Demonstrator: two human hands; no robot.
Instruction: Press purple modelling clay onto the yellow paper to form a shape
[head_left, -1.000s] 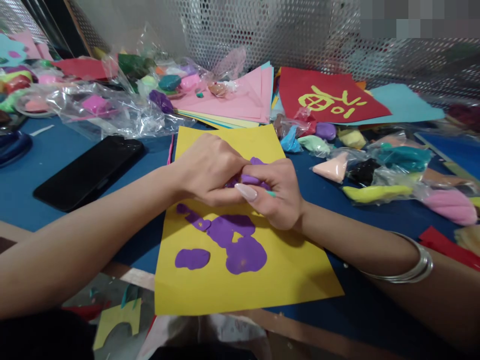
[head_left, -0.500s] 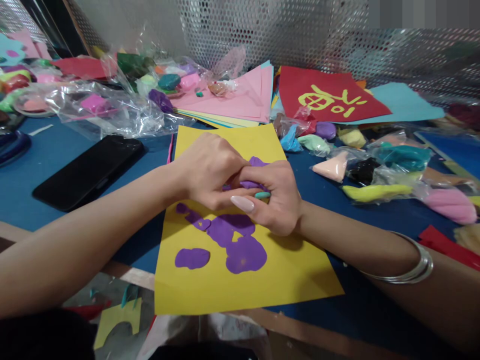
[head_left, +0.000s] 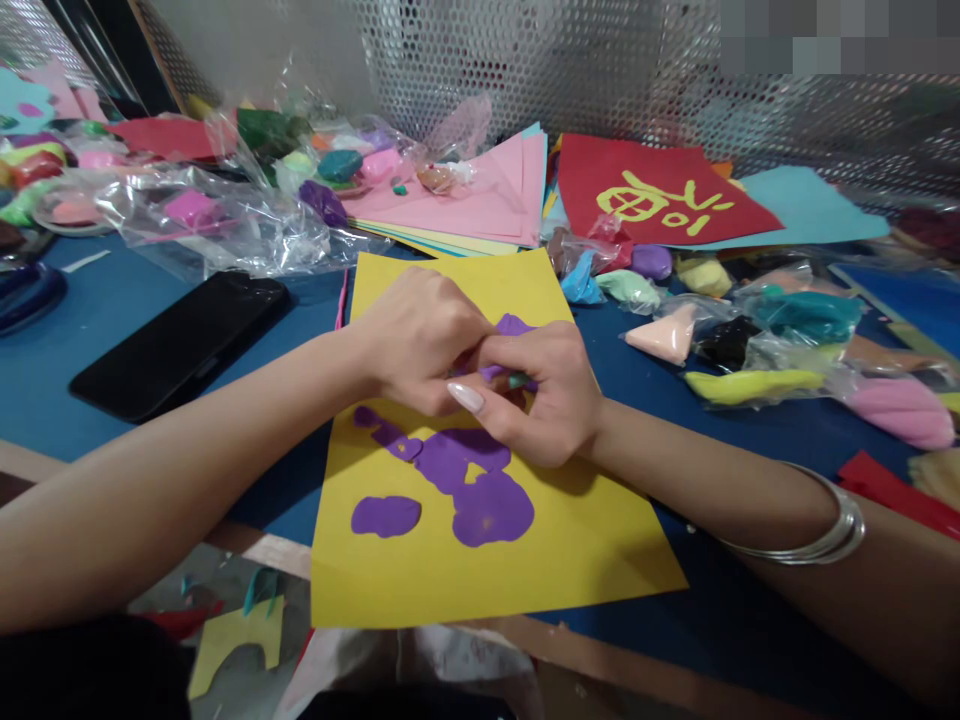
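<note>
My left hand (head_left: 424, 340) and my right hand (head_left: 559, 400) meet over a yellow sheet of paper (head_left: 397, 590). Both are closed, with their fingers overlapping. A small piece of green clay (head_left: 518, 380) shows inside the curl of my right hand. The left fingertips are tucked out of sight, so what they grip is hidden. Flattened purple clay (head_left: 492, 510) forms a joined shape on the paper below the hands, and a separate purple oval (head_left: 386, 516) lies to its left. More purple clay (head_left: 514, 325) shows behind the knuckles, partly covered.
A black phone (head_left: 180, 345) lies left of the paper. Bagged clay lumps (head_left: 810, 312) spread along the right. At the back are pink paper sheets (head_left: 487, 190) and a red sheet with yellow markings (head_left: 667, 180). Blue-handled scissors (head_left: 30, 298) sit far left.
My right thumb has shifted slightly up and left. The green clay shows less and sits further inside the fingers. The purple shapes have stayed put.
</note>
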